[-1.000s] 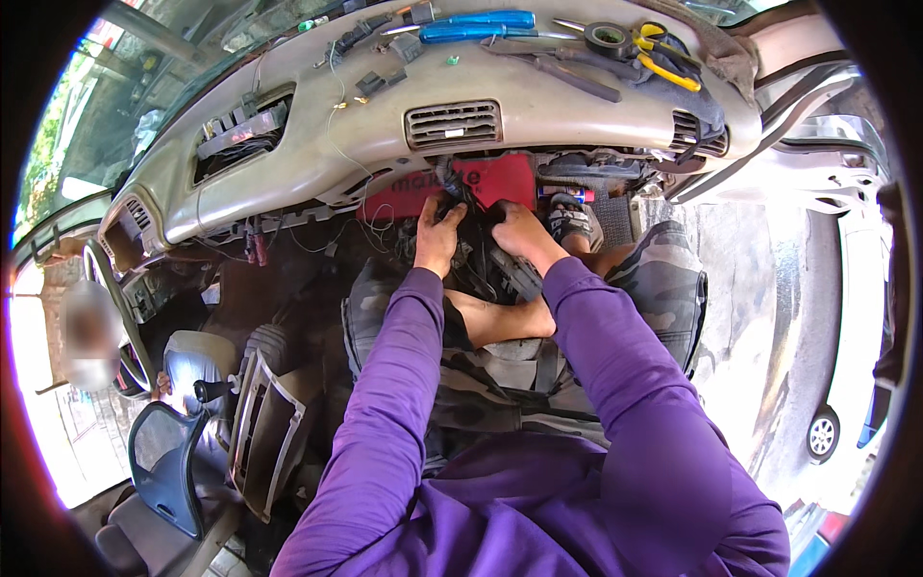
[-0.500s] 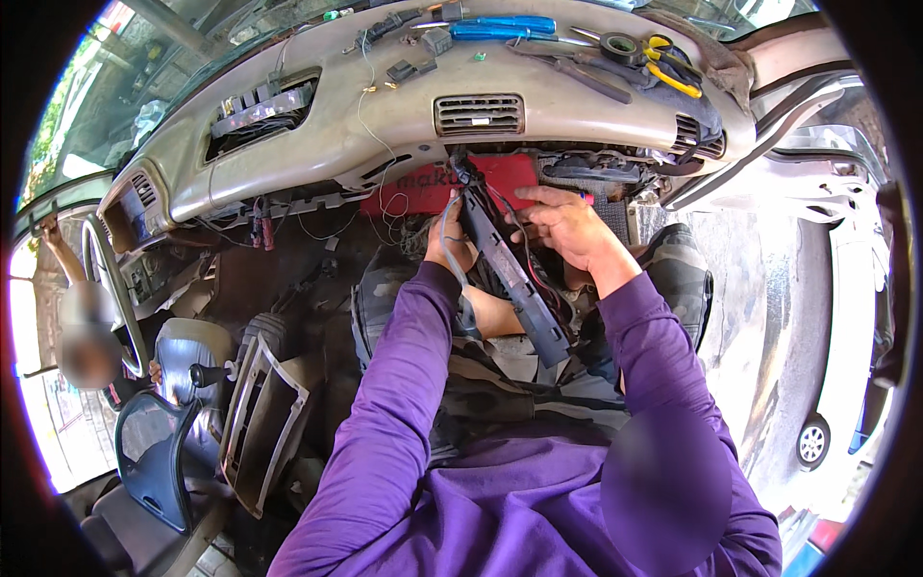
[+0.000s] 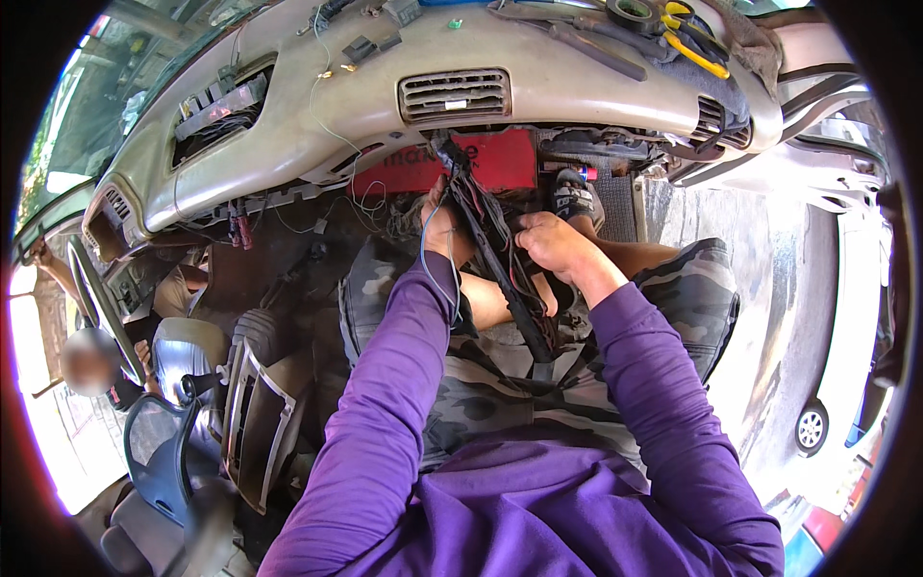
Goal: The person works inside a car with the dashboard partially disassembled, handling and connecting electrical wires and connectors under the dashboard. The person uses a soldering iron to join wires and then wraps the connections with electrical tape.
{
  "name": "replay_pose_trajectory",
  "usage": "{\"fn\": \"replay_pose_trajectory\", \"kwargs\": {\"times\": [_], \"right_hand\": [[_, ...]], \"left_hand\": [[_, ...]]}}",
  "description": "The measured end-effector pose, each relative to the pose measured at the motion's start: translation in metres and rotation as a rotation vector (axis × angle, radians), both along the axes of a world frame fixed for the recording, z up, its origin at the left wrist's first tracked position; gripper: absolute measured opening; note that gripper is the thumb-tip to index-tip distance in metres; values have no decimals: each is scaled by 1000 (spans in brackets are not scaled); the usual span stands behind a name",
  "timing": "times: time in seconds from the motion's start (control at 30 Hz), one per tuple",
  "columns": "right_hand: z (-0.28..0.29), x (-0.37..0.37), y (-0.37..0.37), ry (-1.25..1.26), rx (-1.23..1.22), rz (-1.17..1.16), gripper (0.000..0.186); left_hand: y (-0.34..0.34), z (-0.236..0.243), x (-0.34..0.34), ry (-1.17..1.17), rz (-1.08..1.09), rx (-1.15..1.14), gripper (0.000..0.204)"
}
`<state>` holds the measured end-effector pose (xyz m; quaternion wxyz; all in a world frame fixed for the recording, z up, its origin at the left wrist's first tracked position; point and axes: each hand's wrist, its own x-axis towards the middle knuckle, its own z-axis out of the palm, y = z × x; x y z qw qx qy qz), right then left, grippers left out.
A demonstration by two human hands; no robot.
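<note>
A long black wiring harness (image 3: 497,252) in a narrow plastic channel slants from under the dashboard down over my lap. Loose dark and reddish wires show along its right side. My left hand (image 3: 442,229) is closed round the upper part of the harness from the left, and a thin grey-blue wire (image 3: 426,252) loops over that wrist. On the other side, my right hand (image 3: 558,242) is curled in a pinch at the wires, its fingertips partly hidden. Beyond both hands lies a red case (image 3: 500,159) under the dashboard.
Pliers, a tape roll (image 3: 633,12) and yellow-handled cutters (image 3: 694,53) lie on the beige dashboard (image 3: 577,87). A removed trim panel (image 3: 258,423) leans at the left. Past the steering wheel (image 3: 101,298) is another person. A spray can (image 3: 577,174) stands near my foot.
The harness has turned, so its broad plastic face no longer shows and more wires do. My right hand's spread fingers have closed into a pinch. The view has shifted, with the dashboard higher.
</note>
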<state>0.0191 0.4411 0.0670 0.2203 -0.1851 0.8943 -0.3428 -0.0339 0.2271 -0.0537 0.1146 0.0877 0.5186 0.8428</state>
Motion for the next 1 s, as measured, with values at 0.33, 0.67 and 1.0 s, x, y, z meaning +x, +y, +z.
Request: {"fn": "replay_pose_trajectory", "kwargs": {"times": [0.33, 0.67, 1.0], "right_hand": [[44, -14, 14, -326, -484, -567, 29], [45, -22, -4, -293, -442, -485, 32], [22, -22, -5, -392, -544, -544, 34]], "left_hand": [[52, 114, -5, -681, 92, 511, 47], [27, 88, -7, -577, 54, 479, 44], [35, 86, -10, -668, 206, 259, 37]]}}
